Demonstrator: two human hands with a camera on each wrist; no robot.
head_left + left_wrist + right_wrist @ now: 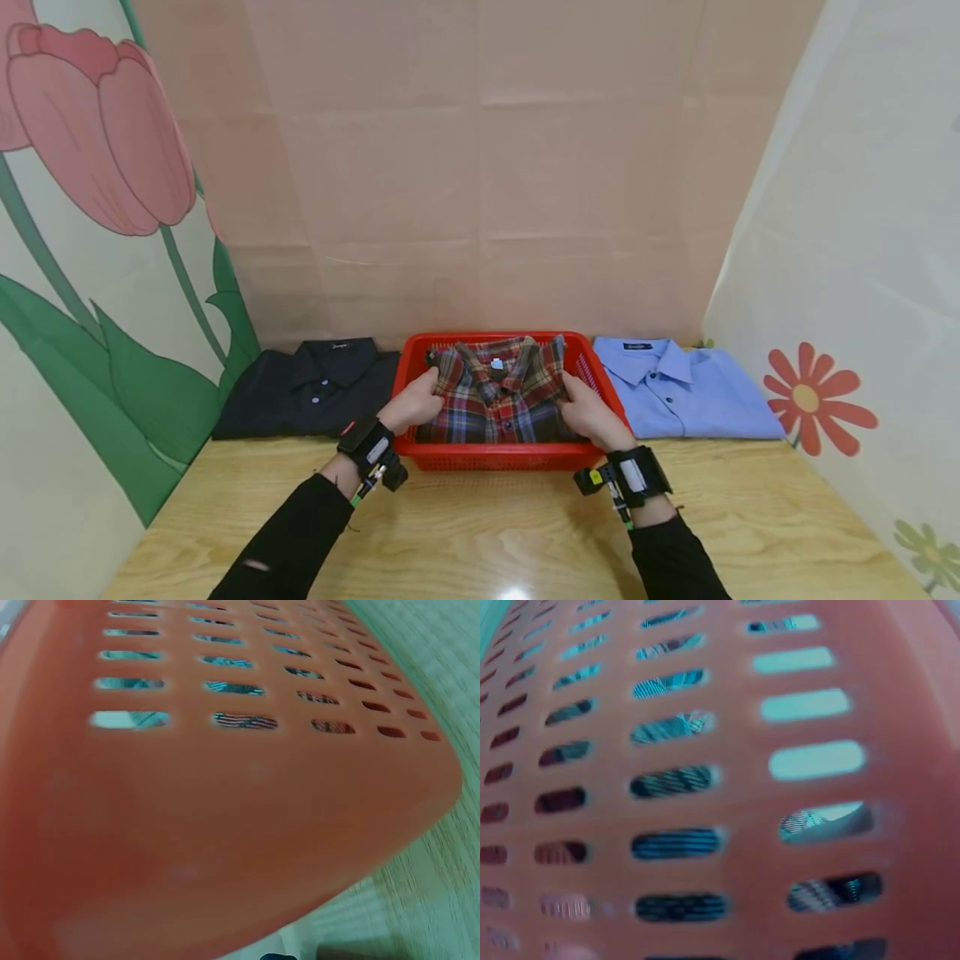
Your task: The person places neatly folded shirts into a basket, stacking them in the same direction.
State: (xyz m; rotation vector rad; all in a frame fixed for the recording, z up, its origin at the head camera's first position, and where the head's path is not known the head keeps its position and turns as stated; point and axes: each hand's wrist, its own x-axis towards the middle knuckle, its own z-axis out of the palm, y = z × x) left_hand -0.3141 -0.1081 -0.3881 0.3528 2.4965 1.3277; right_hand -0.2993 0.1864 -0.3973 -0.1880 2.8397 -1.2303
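Observation:
A folded plaid shirt in red, blue and tan lies in the red plastic basket, its collar toward the far side. My left hand pinches the shirt's left edge near the shoulder. On the opposite side, my right hand grips the right edge between thumb and fingers. The left wrist view is filled by the slotted wall of the basket, with plaid cloth behind the slots. Through more slots of the basket wall, the right wrist view also shows plaid cloth; neither hand appears in the wrist views.
A folded black shirt lies left of the basket, and a folded light blue shirt lies to its right. All rest on a wooden table. A tan covering stands behind, with flower-printed panels at both sides.

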